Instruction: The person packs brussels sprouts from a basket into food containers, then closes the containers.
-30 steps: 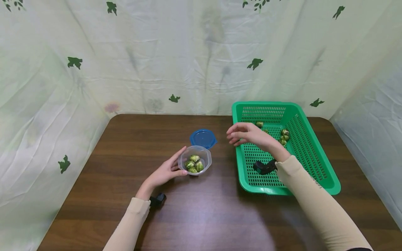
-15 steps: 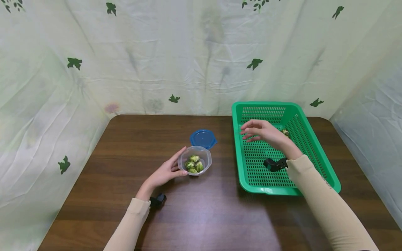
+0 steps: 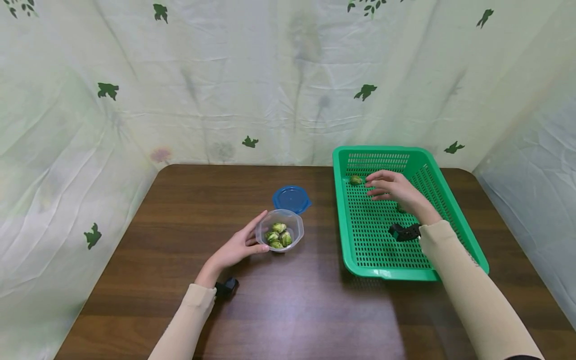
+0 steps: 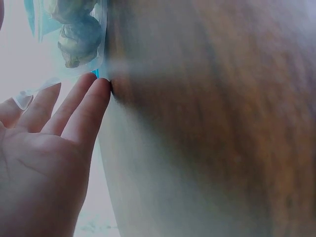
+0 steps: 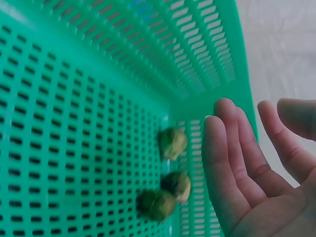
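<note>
A small clear plastic container (image 3: 296,234) stands on the table and holds several green Brussels sprouts (image 3: 279,236). My left hand (image 3: 234,249) rests against its left side, thumb at the near rim. In the left wrist view the straight fingers (image 4: 81,108) touch the container wall. Over the far part of a green basket (image 3: 380,272), my right hand (image 3: 396,191) hovers with loosely bent fingers and holds nothing. One sprout (image 3: 355,180) lies left of its fingertips in the far corner. Three sprouts (image 5: 173,143) show along the basket wall in the right wrist view; the hand hides others from the head view.
A blue lid (image 3: 291,199) lies flat just behind the container. The brown wooden table (image 3: 198,200) ends at a pale cloth backdrop (image 3: 270,75). Raised perforated walls surround the basket floor on the right.
My right hand has moved right, from the basket's left rim to over its far middle, uncovering a sprout at the far left corner. The left hand and container have stayed put.
</note>
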Demonstrator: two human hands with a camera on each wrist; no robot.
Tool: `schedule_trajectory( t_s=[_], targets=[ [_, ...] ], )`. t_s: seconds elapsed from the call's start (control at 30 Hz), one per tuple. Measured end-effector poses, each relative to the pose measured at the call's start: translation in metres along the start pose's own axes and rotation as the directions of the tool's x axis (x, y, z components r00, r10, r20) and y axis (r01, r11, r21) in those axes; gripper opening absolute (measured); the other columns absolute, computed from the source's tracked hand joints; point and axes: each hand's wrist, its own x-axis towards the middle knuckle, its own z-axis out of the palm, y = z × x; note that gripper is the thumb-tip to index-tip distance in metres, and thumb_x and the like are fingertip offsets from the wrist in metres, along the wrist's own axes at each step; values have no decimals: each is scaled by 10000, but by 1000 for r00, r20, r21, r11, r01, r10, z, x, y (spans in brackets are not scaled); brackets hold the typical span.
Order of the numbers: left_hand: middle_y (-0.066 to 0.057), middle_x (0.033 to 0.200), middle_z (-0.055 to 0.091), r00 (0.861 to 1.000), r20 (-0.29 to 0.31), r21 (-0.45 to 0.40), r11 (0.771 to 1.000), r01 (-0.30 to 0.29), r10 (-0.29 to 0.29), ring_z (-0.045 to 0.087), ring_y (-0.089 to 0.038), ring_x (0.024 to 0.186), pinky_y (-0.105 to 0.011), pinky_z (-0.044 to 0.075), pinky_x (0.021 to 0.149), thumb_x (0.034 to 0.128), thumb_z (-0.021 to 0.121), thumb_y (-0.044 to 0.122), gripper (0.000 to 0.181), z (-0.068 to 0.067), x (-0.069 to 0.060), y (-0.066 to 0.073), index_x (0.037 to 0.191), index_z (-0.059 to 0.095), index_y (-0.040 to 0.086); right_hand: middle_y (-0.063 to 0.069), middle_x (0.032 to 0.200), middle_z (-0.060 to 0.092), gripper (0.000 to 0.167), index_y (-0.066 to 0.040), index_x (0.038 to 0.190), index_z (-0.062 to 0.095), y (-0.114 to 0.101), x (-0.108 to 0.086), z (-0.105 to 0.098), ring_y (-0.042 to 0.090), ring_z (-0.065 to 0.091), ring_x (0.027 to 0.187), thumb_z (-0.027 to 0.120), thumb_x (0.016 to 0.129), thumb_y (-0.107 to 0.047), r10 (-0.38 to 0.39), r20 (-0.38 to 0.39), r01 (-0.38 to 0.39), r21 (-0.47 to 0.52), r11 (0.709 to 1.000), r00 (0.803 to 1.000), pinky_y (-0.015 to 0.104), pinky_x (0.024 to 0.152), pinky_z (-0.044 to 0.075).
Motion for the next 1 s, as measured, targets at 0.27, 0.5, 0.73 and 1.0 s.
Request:
schedule_trajectory(
  t_s=[0.27,0.5,0.73,1.0],
  targets=[
    [-51,1578,147,1000,3,-4,1000,-16,16,311,-314,1368,-453,388,1011,904,682,155,875,0,1,-5,1555,100,201,247,1330,409,417,75,1354,382,11,2,-14,346,564,1095,423,1039,-196,33,-62,-35,-25,999,998,495,958,433],
    [-53,1580,139,1000,3,2,1000,-18,18,309,-316,1368,-456,377,1019,906,678,144,874,0,1,-5,1555,96,197,292,1394,328,478,84,1417,303,21,6,-23,362,542,1118,406,1043,-195,91,-81,-94,-33,995,993,488,977,418],
    [-58,1581,131,1000,5,-4,1000,-22,22,307,-321,1368,-442,386,1014,904,679,139,876,0,0,-4,1555,96,193,293,1403,310,472,76,1443,265,29,10,-29,397,527,1126,389,1042,-142,154,-72,-156,-11,988,985,488,978,418],
    [-42,1580,137,1000,3,-9,1000,-19,19,313,-311,1366,-433,396,1007,905,680,148,879,-1,0,-4,1556,91,204,299,1459,231,471,72,1460,231,35,13,-28,429,469,1197,359,1044,-110,187,-33,-188,-27,982,982,439,997,413]
  ],
)
